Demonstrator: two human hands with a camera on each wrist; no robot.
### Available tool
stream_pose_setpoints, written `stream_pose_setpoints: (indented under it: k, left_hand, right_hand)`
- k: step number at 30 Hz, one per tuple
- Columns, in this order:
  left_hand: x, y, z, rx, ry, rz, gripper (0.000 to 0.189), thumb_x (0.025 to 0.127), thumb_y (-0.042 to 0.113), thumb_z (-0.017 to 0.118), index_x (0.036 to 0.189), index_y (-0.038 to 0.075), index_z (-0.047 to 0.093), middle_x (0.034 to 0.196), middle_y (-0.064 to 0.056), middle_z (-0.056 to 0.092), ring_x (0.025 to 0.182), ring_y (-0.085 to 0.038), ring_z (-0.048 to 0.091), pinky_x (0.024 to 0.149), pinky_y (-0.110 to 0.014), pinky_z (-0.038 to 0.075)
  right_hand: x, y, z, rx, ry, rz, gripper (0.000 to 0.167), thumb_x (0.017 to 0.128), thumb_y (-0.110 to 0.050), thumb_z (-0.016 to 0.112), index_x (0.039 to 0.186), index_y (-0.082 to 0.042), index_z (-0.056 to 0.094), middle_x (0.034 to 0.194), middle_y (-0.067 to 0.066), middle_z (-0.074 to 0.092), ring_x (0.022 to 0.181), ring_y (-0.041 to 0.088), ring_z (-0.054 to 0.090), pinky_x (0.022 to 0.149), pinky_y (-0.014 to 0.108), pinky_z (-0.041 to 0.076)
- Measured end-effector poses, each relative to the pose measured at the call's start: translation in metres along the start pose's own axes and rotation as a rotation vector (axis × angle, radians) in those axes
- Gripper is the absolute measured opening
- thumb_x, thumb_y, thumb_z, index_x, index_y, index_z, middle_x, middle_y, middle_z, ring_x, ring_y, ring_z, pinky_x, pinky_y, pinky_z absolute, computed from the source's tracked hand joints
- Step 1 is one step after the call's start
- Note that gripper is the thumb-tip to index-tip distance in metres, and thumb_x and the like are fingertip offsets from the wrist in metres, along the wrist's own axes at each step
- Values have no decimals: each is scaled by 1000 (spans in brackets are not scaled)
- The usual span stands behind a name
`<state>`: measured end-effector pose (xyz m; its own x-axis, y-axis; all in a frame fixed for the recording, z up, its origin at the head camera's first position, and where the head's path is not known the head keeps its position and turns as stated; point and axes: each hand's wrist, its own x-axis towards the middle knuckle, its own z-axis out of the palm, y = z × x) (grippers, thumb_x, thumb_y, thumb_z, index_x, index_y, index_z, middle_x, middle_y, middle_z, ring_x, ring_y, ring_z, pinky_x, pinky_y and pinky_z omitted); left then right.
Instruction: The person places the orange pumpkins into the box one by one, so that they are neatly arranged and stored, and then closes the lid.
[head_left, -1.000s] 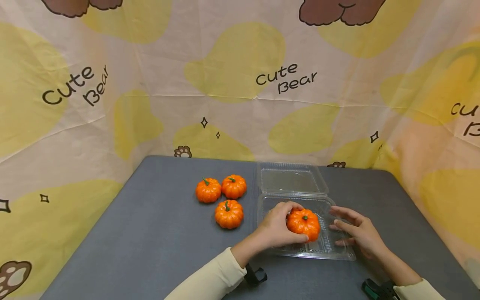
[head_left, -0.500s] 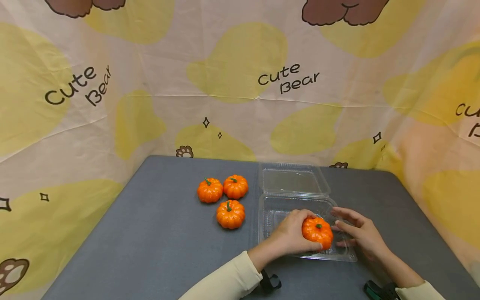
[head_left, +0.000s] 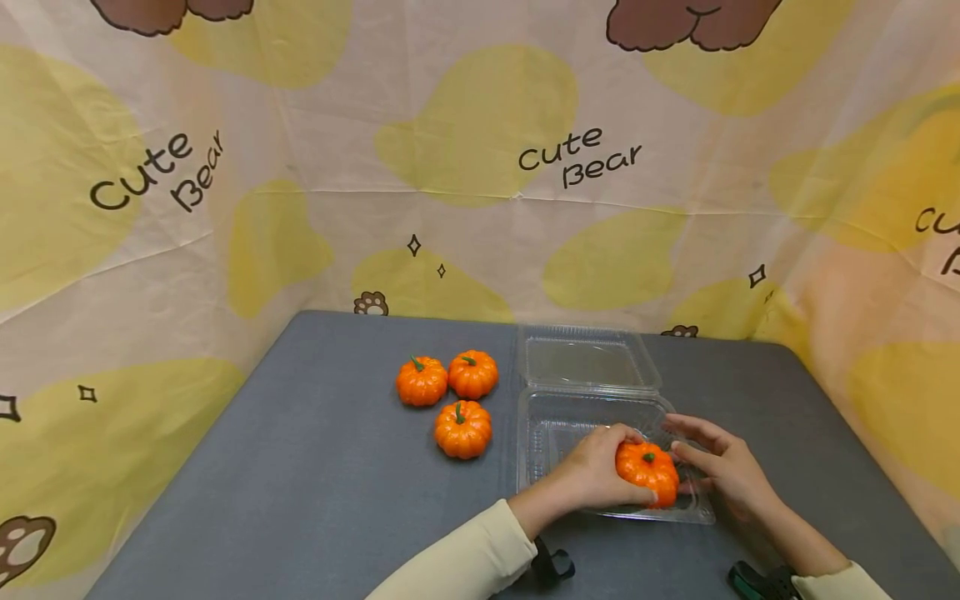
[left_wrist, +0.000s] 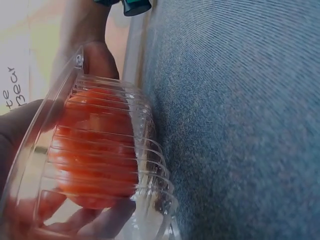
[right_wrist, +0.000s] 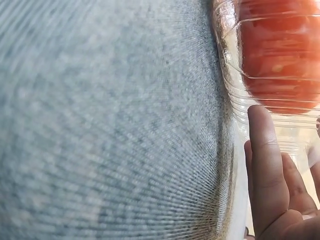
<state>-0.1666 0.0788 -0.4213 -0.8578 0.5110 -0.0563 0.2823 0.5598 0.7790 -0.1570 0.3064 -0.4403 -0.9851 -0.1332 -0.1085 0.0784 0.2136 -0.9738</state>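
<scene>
My left hand [head_left: 600, 472] grips a small orange pumpkin [head_left: 654, 473] with a green stem, thumb on its near side and fingers on its far side. It sits low inside the front right corner of a clear plastic clamshell container [head_left: 542, 417]. Through the ribbed wall, the left wrist view shows the same pumpkin [left_wrist: 97, 150] close to the container's floor. Beside the right wall is my right hand [head_left: 726, 468], its fingers extended against the container. In the right wrist view one straight finger [right_wrist: 267, 160] reaches the plastic just below the pumpkin.
Three more orange pumpkins stand left of the container: one at front [head_left: 462, 430], one at back left [head_left: 422, 382], one at back right [head_left: 473, 374]. The container's lid [head_left: 588, 362] lies folded back on the grey table [head_left: 315, 467]. A printed cloth [head_left: 450, 125] hangs behind.
My left hand has carried the pumpkin rightward and toward me, lowering it into the container's front right corner. My right hand has stayed at the right wall.
</scene>
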Motion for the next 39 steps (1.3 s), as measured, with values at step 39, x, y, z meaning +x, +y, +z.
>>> stream_pose_setpoints:
  k: [39]
  left_hand:
    - [-5,2,-8,-67,-3,25,59,70,35,82,123,29,59,112,9,57,92,-4,52,73,-18,46]
  right_hand:
    - [-2,0,1,-17,-7,-17,47,97,-16,57,141,-6,45,113,-27,62,88,9,69,62,43,59]
